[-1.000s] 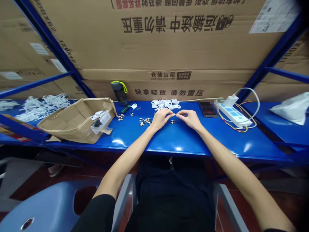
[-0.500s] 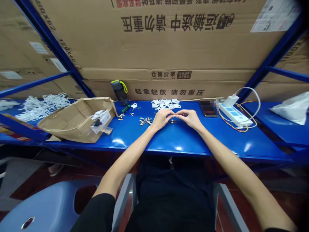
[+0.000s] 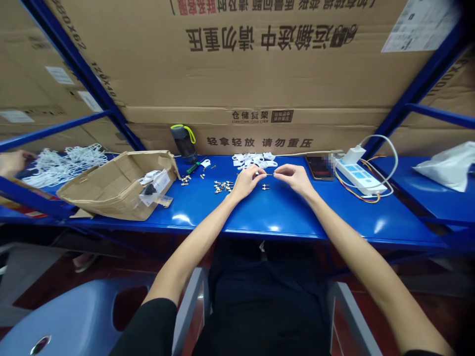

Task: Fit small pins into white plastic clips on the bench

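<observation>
The left hand (image 3: 246, 183) pinches a thin pin (image 3: 268, 174); the right hand's (image 3: 296, 179) grip is unclear. Small parts (image 3: 218, 189) lie loose nearby, how many finished cannot be told.

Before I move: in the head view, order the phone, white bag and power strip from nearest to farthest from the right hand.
1. Phone, just right of the right hand.
2. Power strip, right of the phone.
3. White bag, far right.

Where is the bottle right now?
The bottle stands left of centre in the head view, behind the green-handled tool, right of the cardboard box.
</observation>
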Demonstrator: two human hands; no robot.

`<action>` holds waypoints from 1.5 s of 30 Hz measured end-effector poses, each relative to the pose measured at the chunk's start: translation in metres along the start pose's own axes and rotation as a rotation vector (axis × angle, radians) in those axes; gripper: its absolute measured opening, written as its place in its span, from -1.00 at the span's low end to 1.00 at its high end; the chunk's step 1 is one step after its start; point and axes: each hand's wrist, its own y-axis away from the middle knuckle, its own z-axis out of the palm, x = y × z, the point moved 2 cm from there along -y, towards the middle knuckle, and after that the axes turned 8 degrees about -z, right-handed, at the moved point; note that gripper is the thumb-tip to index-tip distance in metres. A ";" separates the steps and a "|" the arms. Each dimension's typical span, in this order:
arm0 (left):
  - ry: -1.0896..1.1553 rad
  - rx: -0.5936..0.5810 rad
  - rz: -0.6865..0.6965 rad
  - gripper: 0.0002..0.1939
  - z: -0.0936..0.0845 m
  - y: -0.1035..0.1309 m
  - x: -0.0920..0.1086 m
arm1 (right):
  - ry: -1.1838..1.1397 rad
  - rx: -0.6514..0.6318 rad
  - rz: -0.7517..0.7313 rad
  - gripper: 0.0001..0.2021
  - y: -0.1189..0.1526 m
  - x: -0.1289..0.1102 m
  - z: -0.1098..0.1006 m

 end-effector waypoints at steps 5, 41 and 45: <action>0.065 -0.034 0.031 -0.76 0.004 0.000 0.001 | 0.009 -0.034 -0.024 -0.71 0.000 -0.002 0.002; 0.223 -0.060 -0.015 -0.75 0.004 0.002 0.000 | 0.409 -0.176 -0.472 -0.80 0.006 -0.004 -0.001; 0.258 -0.039 -0.033 -0.72 0.004 0.001 0.000 | 0.381 -0.165 -0.471 -0.80 0.007 -0.006 0.001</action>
